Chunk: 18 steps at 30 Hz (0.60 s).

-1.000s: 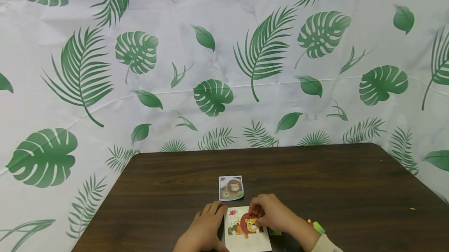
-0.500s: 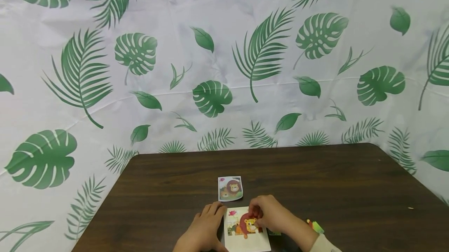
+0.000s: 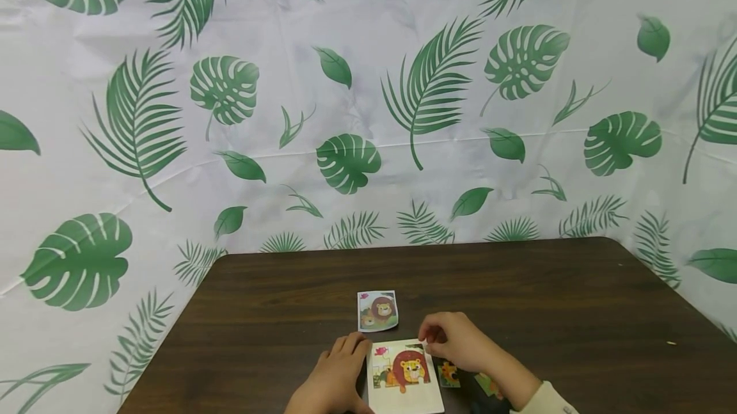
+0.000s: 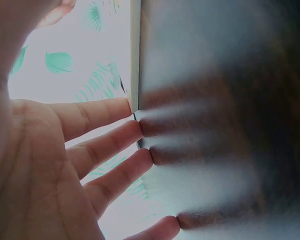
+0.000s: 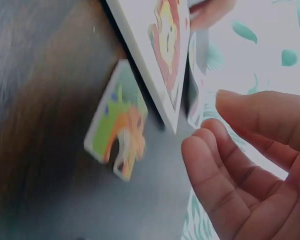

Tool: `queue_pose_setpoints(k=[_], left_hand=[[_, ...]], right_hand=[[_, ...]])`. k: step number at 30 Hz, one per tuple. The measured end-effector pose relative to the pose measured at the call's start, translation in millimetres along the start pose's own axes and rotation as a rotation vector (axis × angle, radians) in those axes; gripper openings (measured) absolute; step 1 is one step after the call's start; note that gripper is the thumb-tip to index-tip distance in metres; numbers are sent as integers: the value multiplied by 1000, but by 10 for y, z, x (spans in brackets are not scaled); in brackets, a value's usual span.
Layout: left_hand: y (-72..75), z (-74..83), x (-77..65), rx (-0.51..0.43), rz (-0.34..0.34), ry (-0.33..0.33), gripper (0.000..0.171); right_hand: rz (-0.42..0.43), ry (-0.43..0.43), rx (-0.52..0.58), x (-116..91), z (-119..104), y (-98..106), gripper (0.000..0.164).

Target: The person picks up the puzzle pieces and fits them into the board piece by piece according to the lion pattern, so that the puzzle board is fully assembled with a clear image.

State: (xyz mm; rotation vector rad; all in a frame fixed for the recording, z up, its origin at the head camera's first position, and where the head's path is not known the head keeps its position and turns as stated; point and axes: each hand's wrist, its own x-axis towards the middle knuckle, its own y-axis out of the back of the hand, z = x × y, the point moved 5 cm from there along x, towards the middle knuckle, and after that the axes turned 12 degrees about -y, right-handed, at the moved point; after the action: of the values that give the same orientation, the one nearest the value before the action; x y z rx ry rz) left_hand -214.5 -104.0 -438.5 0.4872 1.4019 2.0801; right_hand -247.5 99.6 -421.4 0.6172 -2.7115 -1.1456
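A pale puzzle board lies on the dark table with a lion picture partly assembled in it. Along its left edge rests my left hand; in the left wrist view the spread fingers are fairly straight, with fingertips down at the table. My right hand is above the board's upper right corner. In the right wrist view its thumb stands apart from the bent fingers, with nothing between them. Close by on the table lies a loose puzzle piece in green and orange.
Behind the board lies a small picture card with lions. Another loose piece shows partly beneath my right forearm. A white cloth with green leaves hangs behind the table.
My right hand has come off the lion's face and moved up and right to the board's corner, uncovering that part of the picture and more of the loose pieces. My left hand stays put.
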Motion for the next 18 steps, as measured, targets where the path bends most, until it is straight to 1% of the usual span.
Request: queue_pose_setpoints(k=[5,10,18], left_hand=[[-8,-1,-1,9,7,-6,104],[-15,-7,5,0,11,-8,105],[-21,-10,15,8,25,-12,105]], right_hand=[[-8,-31,4,-41,106,75,16],[-21,-53,2,-93,161,123,24],[-58,-125,-43,-158,214,114,36]])
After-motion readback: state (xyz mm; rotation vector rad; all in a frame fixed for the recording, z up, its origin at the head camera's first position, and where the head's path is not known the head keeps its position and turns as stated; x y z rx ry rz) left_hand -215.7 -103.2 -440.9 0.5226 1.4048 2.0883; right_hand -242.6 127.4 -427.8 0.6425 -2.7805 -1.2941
